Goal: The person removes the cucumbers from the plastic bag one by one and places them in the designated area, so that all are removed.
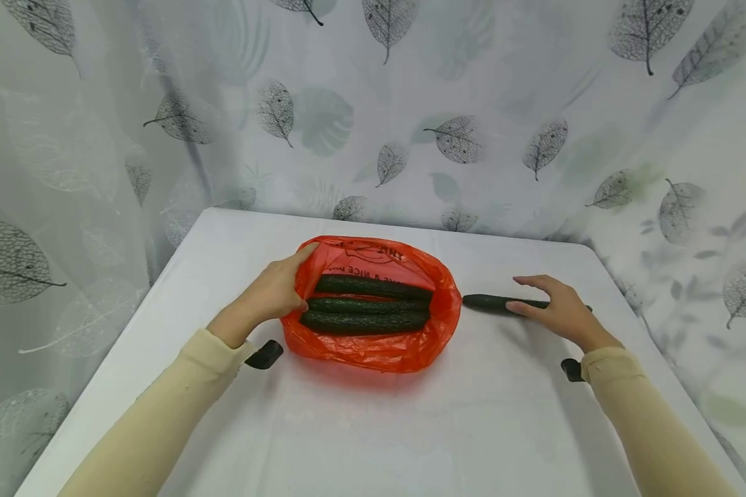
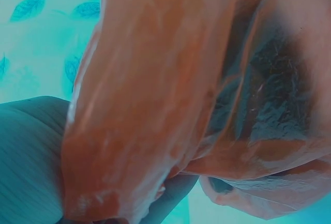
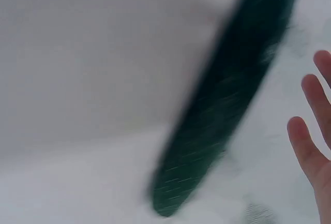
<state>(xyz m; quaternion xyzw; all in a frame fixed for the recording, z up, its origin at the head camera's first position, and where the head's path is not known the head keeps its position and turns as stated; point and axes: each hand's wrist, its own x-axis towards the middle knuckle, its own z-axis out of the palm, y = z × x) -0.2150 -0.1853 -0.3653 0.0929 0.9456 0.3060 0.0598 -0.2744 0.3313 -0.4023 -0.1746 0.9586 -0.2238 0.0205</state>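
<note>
A red plastic bag (image 1: 373,355) lies with its mouth open at the middle of the table. Inside it, three dark green cucumbers (image 1: 367,322) rest side by side. My left hand (image 1: 278,286) holds the bag's left rim between thumb and fingers. In the left wrist view the bag's film (image 2: 145,89) covers much of that hand. A single cucumber (image 1: 488,302) lies to the right of the bag, its tip close to the rim. Over this cucumber hovers my right hand (image 1: 562,310), thumb and fingers spread apart. The right wrist view shows the cucumber (image 3: 222,100) apart from the fingertips (image 3: 298,125).
A white-covered table (image 1: 373,428) carries all of these things. Behind it and along the sides hangs a pale curtain (image 1: 360,90) with a leaf print. A dark wrist device (image 1: 265,355) sits under the left wrist, another (image 1: 572,370) under the right.
</note>
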